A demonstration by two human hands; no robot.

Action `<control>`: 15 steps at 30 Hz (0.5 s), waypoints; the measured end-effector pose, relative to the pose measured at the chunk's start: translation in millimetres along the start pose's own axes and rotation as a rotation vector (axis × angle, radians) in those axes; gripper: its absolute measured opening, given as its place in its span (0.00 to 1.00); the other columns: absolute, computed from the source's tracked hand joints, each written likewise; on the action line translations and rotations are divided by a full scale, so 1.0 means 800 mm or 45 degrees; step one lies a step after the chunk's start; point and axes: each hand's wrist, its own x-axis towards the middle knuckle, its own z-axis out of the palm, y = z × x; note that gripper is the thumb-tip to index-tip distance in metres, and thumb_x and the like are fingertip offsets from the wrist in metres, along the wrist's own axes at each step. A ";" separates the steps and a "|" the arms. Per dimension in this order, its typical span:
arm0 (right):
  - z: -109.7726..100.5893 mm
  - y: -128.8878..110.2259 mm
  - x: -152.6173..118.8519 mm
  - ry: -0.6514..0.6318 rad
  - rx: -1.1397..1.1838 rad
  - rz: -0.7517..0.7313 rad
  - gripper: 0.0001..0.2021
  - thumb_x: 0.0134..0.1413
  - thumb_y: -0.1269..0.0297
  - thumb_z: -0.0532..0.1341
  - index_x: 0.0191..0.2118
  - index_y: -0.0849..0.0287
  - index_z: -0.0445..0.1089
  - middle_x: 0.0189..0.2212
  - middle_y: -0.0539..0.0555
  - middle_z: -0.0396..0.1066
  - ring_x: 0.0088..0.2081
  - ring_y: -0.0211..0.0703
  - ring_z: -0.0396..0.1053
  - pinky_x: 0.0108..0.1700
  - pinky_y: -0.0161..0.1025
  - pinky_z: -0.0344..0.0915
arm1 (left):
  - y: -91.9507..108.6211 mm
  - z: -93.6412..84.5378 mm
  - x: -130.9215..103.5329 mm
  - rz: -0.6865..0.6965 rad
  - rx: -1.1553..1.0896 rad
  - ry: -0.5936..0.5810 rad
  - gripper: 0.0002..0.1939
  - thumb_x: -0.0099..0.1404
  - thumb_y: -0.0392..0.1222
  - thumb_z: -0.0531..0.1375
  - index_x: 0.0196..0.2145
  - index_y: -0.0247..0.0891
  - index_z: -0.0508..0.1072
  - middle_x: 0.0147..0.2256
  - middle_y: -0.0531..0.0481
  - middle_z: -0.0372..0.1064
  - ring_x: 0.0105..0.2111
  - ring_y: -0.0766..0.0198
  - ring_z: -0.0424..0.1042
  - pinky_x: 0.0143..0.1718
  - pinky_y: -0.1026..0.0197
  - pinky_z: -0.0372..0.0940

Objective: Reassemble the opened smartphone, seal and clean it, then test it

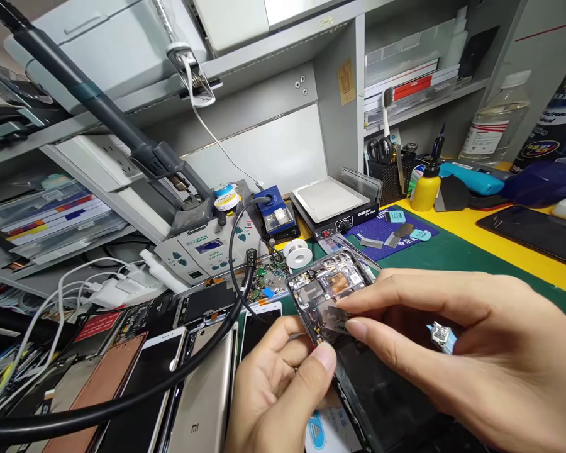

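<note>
My left hand [285,384] grips an opened phone [311,308] by its left edge, thumb on the near rim, fingers beneath. The phone is tilted, its upper part showing exposed circuitry and a copper-coloured patch [339,282]. Over the board my right hand [471,340] pinches a thin grey piece [332,318] between thumb and forefinger. That piece lies against the phone's inside; its exact kind is unclear. Below the right forefinger a light blue object with a metal end [441,336] shows, partly hidden by the hand; whether it is held I cannot tell.
Several phones [202,390] lie at the left, crossed by a thick black hose [170,384]. Behind stand a soldering station [212,248], a solder spool [298,254] and a heating plate [334,201]. Blades [396,236] rest on a purple mat, near a yellow bottle [425,189].
</note>
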 end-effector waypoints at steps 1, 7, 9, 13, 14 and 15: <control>-0.001 0.000 -0.001 0.038 -0.002 -0.044 0.07 0.56 0.67 0.66 0.38 0.48 0.82 0.31 0.46 0.81 0.29 0.38 0.79 0.25 0.24 0.71 | 0.000 0.000 0.001 0.010 -0.012 -0.015 0.12 0.65 0.38 0.66 0.47 0.35 0.77 0.34 0.46 0.78 0.25 0.70 0.72 0.30 0.70 0.66; -0.003 0.007 -0.010 0.065 -0.049 -0.276 0.13 0.58 0.70 0.67 0.47 0.46 0.75 0.32 0.44 0.78 0.24 0.30 0.72 0.27 0.23 0.70 | 0.000 0.004 0.007 0.163 -0.152 -0.052 0.41 0.66 0.31 0.63 0.70 0.45 0.49 0.46 0.43 0.78 0.43 0.62 0.79 0.45 0.63 0.71; 0.000 0.008 -0.009 0.063 -0.118 -0.351 0.12 0.59 0.71 0.65 0.47 0.49 0.74 0.34 0.46 0.78 0.28 0.32 0.74 0.31 0.25 0.71 | -0.001 0.007 0.006 0.208 -0.183 -0.034 0.44 0.67 0.32 0.63 0.72 0.45 0.43 0.45 0.43 0.79 0.46 0.60 0.78 0.50 0.60 0.70; 0.005 0.006 -0.007 0.106 -0.257 -0.424 0.09 0.60 0.72 0.63 0.44 0.53 0.75 0.34 0.50 0.79 0.32 0.36 0.76 0.34 0.29 0.73 | -0.003 0.013 0.000 0.274 -0.173 0.007 0.44 0.67 0.36 0.64 0.71 0.45 0.43 0.46 0.44 0.80 0.52 0.57 0.76 0.56 0.57 0.66; 0.006 0.005 -0.008 0.125 -0.271 -0.434 0.09 0.61 0.71 0.63 0.44 0.53 0.75 0.34 0.50 0.79 0.32 0.37 0.77 0.34 0.30 0.73 | -0.004 0.015 -0.002 0.280 -0.158 0.015 0.44 0.67 0.37 0.64 0.71 0.44 0.45 0.45 0.44 0.80 0.53 0.56 0.75 0.57 0.56 0.65; 0.008 0.005 -0.009 0.142 -0.277 -0.442 0.09 0.61 0.71 0.63 0.45 0.53 0.74 0.34 0.50 0.79 0.32 0.37 0.77 0.34 0.30 0.73 | -0.005 0.016 -0.004 0.284 -0.142 0.024 0.43 0.67 0.37 0.65 0.71 0.43 0.46 0.45 0.43 0.80 0.53 0.55 0.75 0.58 0.54 0.64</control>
